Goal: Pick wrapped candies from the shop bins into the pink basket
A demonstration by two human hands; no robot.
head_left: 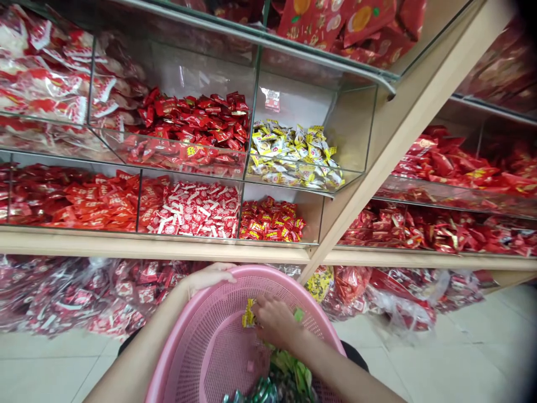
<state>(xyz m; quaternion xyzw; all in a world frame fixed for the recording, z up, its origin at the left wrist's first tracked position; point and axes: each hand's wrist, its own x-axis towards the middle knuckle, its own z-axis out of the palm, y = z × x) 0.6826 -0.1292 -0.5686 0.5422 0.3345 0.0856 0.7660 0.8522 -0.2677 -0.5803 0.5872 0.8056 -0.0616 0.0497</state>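
A round pink plastic basket [196, 313] with mesh walls fills the lower middle of the view. My left hand [211, 277] is wrapped over its upper left rim. Inside the basket, my right hand [271, 319] is closed on yellow-wrapped candy [249, 313], which shows at the fingertips. Below that hand lie green-wrapped candies [289, 366] and dark, shiny wrapped pieces [264, 390] in the basket's bottom.
Glass-fronted shelf bins ahead hold red candies [201, 120], yellow-and-white candies [293, 151] and small red-and-yellow candies [272, 221]. A slanted wooden post [403, 140] divides the shelves. Plastic bags of candy [75, 294] lie on the tiled floor [457, 347] underneath.
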